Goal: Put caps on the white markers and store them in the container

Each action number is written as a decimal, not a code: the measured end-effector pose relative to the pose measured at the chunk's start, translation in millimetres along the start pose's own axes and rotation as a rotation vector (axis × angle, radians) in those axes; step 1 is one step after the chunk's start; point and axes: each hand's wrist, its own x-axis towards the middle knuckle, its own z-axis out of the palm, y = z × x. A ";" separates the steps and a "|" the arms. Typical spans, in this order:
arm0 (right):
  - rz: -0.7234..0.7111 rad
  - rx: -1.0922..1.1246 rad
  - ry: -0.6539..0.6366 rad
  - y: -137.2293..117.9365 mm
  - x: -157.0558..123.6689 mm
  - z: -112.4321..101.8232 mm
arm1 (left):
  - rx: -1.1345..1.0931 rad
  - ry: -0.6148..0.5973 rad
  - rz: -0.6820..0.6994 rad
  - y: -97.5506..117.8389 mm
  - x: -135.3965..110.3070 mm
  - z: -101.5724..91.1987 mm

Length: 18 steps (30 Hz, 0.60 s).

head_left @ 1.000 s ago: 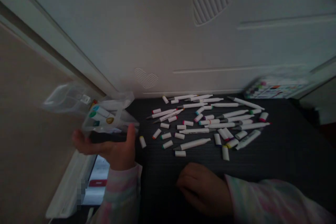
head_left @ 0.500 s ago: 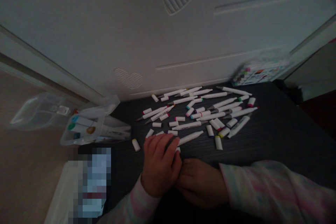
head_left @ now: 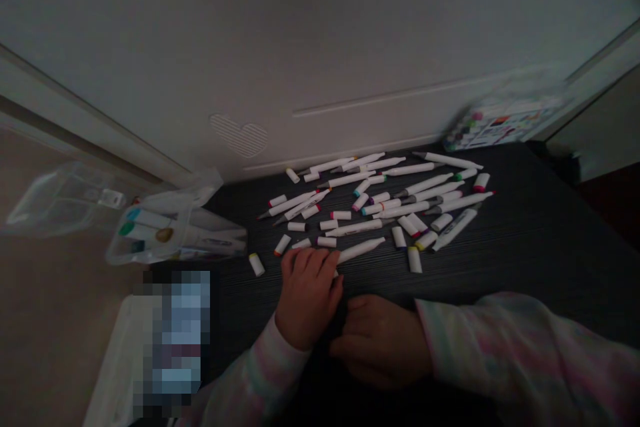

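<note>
My left hand (head_left: 309, 300) is palm down on the dark tabletop, its fingers curved together over the left end of an uncapped white marker (head_left: 363, 249). A small white piece (head_left: 336, 275) shows under the index finger; what the fingers grip is hidden. My right hand (head_left: 383, 340) is curled closed near the table's front, apart from the left one, and its contents are out of sight. Beyond the hands lie several uncapped white markers (head_left: 355, 227) with grey or coloured tips. Loose caps, such as one with a yellow end (head_left: 257, 265) and a purple-ended one (head_left: 327, 241), are scattered among them.
An open clear plastic case (head_left: 230, 240) with several capped markers stands on the left, its lid (head_left: 65, 200) swung outward. A full marker case (head_left: 505, 121) leans at the back right. A white panel (head_left: 350, 47) borders the table. A pixelated screen (head_left: 180, 340) lies front left.
My hands have moved apart, the left one shifting slightly away from the right. The view has tilted a little, so the table items appear higher. The markers lie as before.
</note>
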 end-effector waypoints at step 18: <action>0.195 -0.183 -0.044 -0.1 2.8 -14.2 | -0.002 0.175 -0.079 -24.7 2.7 -18.0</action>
